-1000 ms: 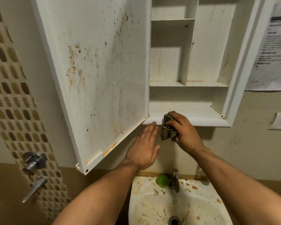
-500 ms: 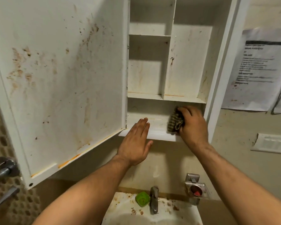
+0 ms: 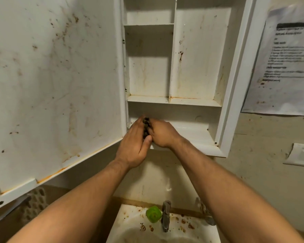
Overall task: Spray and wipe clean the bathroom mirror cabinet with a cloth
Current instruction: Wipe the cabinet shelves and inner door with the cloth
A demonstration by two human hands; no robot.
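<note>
The white cabinet (image 3: 233, 81) hangs on the wall with its stained door (image 3: 56, 81) swung open to the left. Its inner shelves are streaked with brown marks. A dark striped cloth (image 3: 146, 126) is bunched at the left end of the bottom shelf (image 3: 191, 132). My right hand (image 3: 162, 135) grips the cloth from the right. My left hand (image 3: 135, 144) presses against the cloth from the left, fingers fairly straight, thumb touching my right hand. Most of the cloth is hidden between the two hands.
A dirty sink (image 3: 182, 230) with a metal tap (image 3: 166, 216) and a green soap (image 3: 154, 214) sits below. A printed paper (image 3: 286, 67) is stuck on the wall to the right, with a white switch plate (image 3: 302, 155) under it.
My right hand slid the cloth left along the bottom shelf to its left end. My left hand rose from under the cabinet edge and now meets the cloth.
</note>
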